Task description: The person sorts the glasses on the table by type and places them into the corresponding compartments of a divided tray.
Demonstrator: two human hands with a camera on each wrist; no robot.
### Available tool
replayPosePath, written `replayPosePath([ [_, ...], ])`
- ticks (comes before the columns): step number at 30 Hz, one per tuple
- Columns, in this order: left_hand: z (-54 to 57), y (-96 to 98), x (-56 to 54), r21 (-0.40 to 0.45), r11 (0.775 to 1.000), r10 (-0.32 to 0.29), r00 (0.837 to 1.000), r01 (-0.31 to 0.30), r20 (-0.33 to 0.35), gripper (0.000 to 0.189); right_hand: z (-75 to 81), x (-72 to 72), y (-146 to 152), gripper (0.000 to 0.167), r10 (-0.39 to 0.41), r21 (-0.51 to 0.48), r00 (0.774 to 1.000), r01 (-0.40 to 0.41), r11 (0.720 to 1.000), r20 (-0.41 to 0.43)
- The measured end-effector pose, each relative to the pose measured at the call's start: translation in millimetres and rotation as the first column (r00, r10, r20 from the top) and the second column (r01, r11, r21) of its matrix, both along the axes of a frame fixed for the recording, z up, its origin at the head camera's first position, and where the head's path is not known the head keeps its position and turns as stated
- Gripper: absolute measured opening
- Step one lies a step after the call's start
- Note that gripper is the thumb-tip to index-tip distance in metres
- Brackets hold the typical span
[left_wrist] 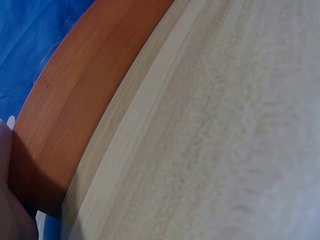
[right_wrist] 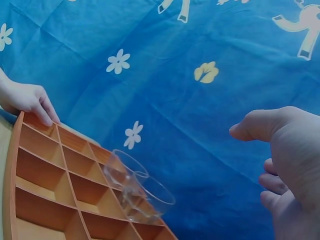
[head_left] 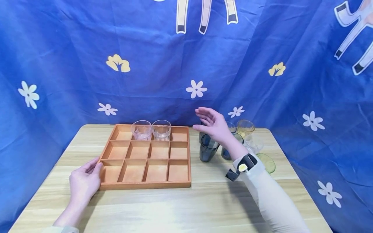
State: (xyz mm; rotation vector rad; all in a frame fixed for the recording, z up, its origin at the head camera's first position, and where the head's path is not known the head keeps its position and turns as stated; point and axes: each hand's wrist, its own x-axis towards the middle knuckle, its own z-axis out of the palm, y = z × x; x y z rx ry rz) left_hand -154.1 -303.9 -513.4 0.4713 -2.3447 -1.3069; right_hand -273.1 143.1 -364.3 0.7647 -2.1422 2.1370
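A wooden divided tray [head_left: 145,186] lies on the table. My left hand [head_left: 85,181] grips its near left corner, thumb over the rim and fingers along the outer side. Two clear glasses [head_left: 141,131] [right_wrist: 150,200] stand side by side in the middle compartments of the back row. My right hand [head_left: 214,126] [right_wrist: 295,165] is raised beside the tray's back right corner, holding nothing, its thumb apart from the loosely bent fingers. Below it stands a dark glass [head_left: 208,149], with another dark glass [head_left: 226,153] partly behind the forearm.
More glasses stand right of the tray, including an amber glass [head_left: 245,127] and a clear glass [head_left: 254,142], partly hidden by my right arm. A green translucent round thing [head_left: 267,163] lies near the right edge. A blue patterned curtain [head_left: 151,71] hangs behind the table [head_left: 140,207].
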Motion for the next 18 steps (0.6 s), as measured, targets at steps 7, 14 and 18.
replayPosePath([
  [7,-1.1,-0.8,-0.2,0.004,1.0,-0.002,1.0,0.002,0.009,0.033,5.4,12.5,25,0.068,-0.01,-0.009,1.0,0.01,1.0,-0.005],
  [14,2.2,0.1,0.5,0.007,1.0,-0.003,1.0,0.003,-0.001,0.033,4.0,19.4,47,0.069,-0.031,0.013,0.999,0.031,0.999,-0.019],
  [18,1.6,0.5,1.5,0.009,1.0,-0.004,1.0,0.004,0.006,0.034,0.6,21.8,60,0.07,-0.046,0.026,0.999,0.047,0.999,-0.028],
])
